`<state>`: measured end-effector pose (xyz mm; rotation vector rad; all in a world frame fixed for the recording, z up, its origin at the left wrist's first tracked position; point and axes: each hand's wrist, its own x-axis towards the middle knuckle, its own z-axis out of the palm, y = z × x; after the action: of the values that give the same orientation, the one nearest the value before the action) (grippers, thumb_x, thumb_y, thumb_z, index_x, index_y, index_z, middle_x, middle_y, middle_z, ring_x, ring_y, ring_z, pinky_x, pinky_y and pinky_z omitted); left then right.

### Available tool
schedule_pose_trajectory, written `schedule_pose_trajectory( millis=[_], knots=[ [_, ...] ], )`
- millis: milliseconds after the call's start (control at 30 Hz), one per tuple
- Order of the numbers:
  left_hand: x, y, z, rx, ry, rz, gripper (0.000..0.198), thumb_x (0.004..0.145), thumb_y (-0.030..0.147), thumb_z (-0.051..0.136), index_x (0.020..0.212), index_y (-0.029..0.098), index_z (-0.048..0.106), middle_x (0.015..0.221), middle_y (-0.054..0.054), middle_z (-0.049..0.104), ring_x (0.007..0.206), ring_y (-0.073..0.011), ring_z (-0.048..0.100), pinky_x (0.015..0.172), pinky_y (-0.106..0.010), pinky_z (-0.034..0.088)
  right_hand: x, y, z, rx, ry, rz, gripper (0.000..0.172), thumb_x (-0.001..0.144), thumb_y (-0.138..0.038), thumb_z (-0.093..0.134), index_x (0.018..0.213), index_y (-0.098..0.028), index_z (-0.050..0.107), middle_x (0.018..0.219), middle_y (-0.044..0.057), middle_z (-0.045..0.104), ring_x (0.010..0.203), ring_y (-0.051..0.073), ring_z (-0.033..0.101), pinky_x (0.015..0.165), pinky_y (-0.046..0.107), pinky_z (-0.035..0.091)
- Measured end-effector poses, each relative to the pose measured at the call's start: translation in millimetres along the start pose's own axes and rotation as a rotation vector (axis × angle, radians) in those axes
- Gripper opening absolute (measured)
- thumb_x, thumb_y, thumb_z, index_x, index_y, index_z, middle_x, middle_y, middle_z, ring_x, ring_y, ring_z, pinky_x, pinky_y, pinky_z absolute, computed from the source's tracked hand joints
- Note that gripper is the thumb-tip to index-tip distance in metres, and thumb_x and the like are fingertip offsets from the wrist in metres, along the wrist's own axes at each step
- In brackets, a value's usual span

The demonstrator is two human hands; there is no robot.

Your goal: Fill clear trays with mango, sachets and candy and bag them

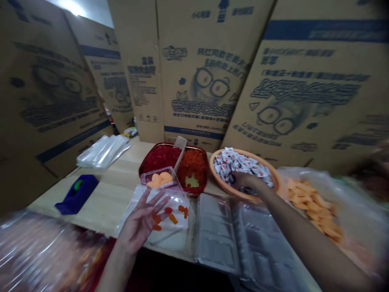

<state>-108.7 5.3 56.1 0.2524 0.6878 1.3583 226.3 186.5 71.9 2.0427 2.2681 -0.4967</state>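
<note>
White packets (232, 159) around right hand (243, 181), orange pieces (173, 219) near left hand (140, 218)

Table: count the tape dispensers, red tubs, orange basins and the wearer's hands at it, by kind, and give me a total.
Tape dispenser: 1
Red tub: 1
Orange basin: 1
Hands: 2 (left hand, right hand)
Total: 5

Right hand (242, 179) among white sachets (243, 163) in 1 orange basin (276, 178)
</note>
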Motion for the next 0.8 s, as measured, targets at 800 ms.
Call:
schedule_pose_trajectory(
  millis=[800],
  knots=[
    [48, -107, 69.4, 0.110, -0.229, -0.224, 0.065, 0.069, -0.001, 0.049, 0.125, 0.029, 0.037, 0.127, -0.008, 0.052, 0.118, -0.0279, 0.047, 0.095, -0.048, 0.038, -14, 68, 5, 0.296, 0.282, -0.154, 0.032, 0.061, 0.000, 0.043, 0.079, -0.016, 0.063, 0.072, 0.002, 0.058, 0.070, 0.014, 0.050, 0.066, 0.024, 0.039]
  ],
)
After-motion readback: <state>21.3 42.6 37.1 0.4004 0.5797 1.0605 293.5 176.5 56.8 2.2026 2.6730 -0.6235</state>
